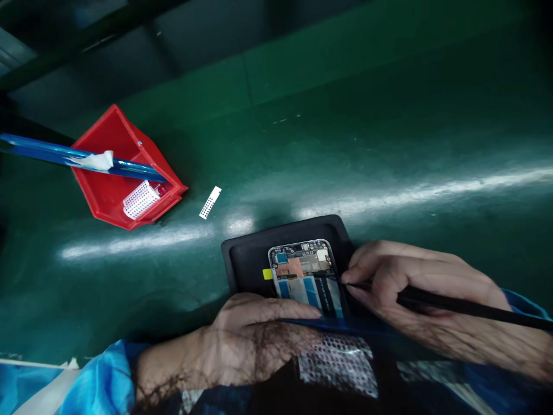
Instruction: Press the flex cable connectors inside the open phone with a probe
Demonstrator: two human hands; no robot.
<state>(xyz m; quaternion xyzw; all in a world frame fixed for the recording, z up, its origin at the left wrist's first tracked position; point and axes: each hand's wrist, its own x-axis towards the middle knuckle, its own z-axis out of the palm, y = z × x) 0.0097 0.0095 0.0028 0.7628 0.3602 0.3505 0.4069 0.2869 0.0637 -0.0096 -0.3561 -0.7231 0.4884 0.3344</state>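
Observation:
An opened smartphone [302, 265], its circuit board showing at the top, lies in a black tray [285, 228]. My left hand [263, 334] is closed and stretches across the phone's lower end, which it hides. From its fingers comes a shiny sheet with rows of small dots [341, 364], with a blue edge along the top. In my right hand [389, 279] is a pair of black tweezers [449, 301], pinched between thumb and fingers. Their tips reach the phone's right side, just below the board. A yellow tab [268, 274] sticks out on the phone's left.
On the left of the green table [389, 138] stands a red bin [156, 154]. A rolled blue film [47, 151] leans into it, above a white perforated piece [141, 200]. Between bin and tray lies a small white strip with dark dots [210, 202].

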